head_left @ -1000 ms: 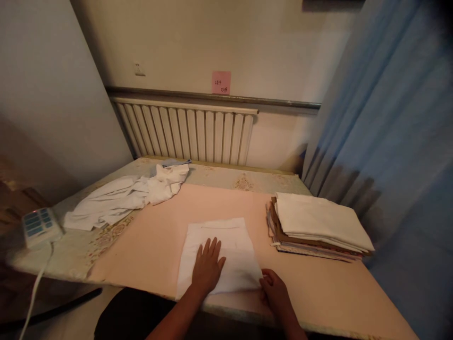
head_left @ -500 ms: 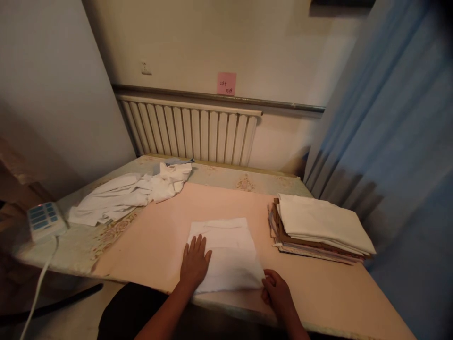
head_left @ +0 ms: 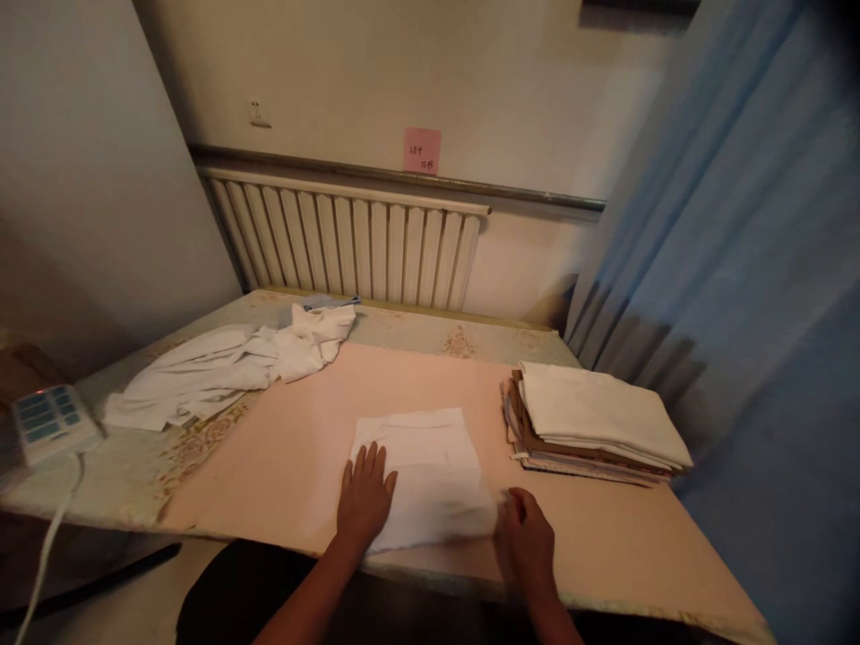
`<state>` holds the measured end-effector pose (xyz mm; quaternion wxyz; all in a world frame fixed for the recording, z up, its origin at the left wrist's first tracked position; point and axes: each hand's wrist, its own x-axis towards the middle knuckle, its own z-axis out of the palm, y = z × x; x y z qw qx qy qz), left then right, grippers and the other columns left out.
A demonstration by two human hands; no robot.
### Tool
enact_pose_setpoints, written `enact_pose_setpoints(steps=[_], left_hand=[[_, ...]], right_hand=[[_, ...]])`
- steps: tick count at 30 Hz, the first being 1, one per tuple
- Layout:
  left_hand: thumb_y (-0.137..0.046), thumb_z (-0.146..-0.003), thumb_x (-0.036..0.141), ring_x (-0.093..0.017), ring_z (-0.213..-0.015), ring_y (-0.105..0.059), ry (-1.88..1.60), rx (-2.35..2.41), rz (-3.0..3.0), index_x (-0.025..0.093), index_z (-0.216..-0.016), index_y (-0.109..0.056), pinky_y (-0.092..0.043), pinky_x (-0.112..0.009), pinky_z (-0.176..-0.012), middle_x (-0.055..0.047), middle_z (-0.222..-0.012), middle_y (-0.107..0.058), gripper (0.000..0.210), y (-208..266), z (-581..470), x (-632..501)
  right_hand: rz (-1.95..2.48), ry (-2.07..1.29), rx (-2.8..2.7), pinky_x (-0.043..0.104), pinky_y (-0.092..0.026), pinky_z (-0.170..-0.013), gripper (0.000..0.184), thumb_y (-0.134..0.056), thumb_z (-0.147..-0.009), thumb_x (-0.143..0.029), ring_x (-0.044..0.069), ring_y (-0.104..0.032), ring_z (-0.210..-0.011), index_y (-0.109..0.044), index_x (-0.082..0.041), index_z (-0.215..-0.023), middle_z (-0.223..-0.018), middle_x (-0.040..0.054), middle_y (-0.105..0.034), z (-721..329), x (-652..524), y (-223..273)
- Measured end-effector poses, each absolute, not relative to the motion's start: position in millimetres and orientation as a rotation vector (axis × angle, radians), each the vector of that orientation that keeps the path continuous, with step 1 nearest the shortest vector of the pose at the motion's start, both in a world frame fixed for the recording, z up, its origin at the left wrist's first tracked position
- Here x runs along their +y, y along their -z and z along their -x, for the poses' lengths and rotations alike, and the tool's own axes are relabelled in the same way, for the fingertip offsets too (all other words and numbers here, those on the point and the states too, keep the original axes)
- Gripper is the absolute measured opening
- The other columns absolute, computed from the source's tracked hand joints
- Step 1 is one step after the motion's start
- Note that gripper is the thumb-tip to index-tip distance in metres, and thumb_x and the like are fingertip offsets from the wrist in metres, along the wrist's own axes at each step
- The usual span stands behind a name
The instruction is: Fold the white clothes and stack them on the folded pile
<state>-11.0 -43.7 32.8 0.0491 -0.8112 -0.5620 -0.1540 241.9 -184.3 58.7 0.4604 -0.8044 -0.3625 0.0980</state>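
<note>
A folded white cloth (head_left: 430, 484) lies flat near the front edge of the table. My left hand (head_left: 366, 497) rests on its left side, palm down with the fingers stretched out. My right hand (head_left: 528, 533) is by the cloth's right edge, thumb and fingers curled together. A small pale bit shows at its fingertips, too blurred to say whether it belongs to the cloth.
On the right stands a stack of folded fabric (head_left: 597, 412), white on top with brown below. Rumpled white cloth (head_left: 235, 363) lies at the left back. A white power strip (head_left: 54, 421) sits at the left edge, its cord hanging down. A blue curtain (head_left: 726, 269) borders the right.
My right hand has shifted from the cloth's lower right corner up along its right side. My left hand stays on the cloth. The camera view has turned slightly to the right.
</note>
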Motion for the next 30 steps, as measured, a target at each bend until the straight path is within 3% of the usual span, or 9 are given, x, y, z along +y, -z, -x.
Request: enact_pose_setpoints(steps=[5, 11, 20, 25, 30], left_hand=[[-0.033, -0.094, 0.042, -0.03, -0.139, -0.029, 0.472, -1.714, 2.471, 0.016, -0.14, -0.043, -0.024, -0.052, -0.112, -0.009, -0.15, -0.037, 0.054, -30, 11, -43], [-0.035, -0.093, 0.04, -0.03, -0.139, -0.03, 0.492, -1.724, 2.47, 0.018, -0.14, -0.044, -0.024, -0.051, -0.112, -0.009, -0.149, -0.038, 0.053, -32, 12, -43], [-0.04, -0.093, 0.037, -0.029, -0.136, -0.034, 0.495, -1.765, 2.487, 0.017, -0.136, -0.047, -0.024, -0.048, -0.111, -0.012, -0.146, -0.044, 0.049, -34, 14, -40], [-0.038, -0.094, 0.03, -0.024, -0.118, -0.048, 0.522, -1.908, 2.506, 0.016, -0.122, -0.055, -0.035, -0.038, -0.1, -0.012, -0.127, -0.058, 0.036, -70, 16, -10], [-0.038, -0.092, 0.027, -0.026, -0.106, -0.054, 0.374, -2.044, 2.554, 0.018, -0.101, -0.063, -0.039, -0.038, -0.089, -0.01, -0.107, -0.066, 0.028, -99, 10, 44]], right_hand=[[1.74, 0.001, -1.462, 0.037, -0.05, -0.093, 0.038, -0.033, -0.092, -0.026, 0.02, -0.062, -0.106, -0.061, -0.016, -0.116, -0.115, 0.011, -0.067, -190, -154, -57], [1.498, 0.315, -1.998, 0.047, -0.04, -0.106, 0.04, -0.043, -0.091, -0.022, 0.026, -0.043, -0.131, -0.054, -0.013, -0.128, -0.136, 0.0137, -0.052, -159, -111, -31], [1.699, 0.312, -1.982, 0.052, -0.026, -0.112, 0.047, -0.051, -0.091, -0.038, 0.028, -0.035, -0.136, -0.049, -0.019, -0.134, -0.142, 0.011, -0.047, -166, -106, -27], [1.696, 0.293, -1.997, 0.05, -0.026, -0.112, 0.047, -0.051, -0.091, -0.037, 0.028, -0.036, -0.136, -0.049, -0.019, -0.134, -0.143, 0.0109, -0.046, -165, -104, -25], [1.712, 0.267, -1.996, 0.049, -0.027, -0.112, 0.047, -0.052, -0.09, -0.035, 0.027, -0.036, -0.135, -0.049, -0.019, -0.134, -0.142, 0.0099, -0.048, -166, -104, -27]])
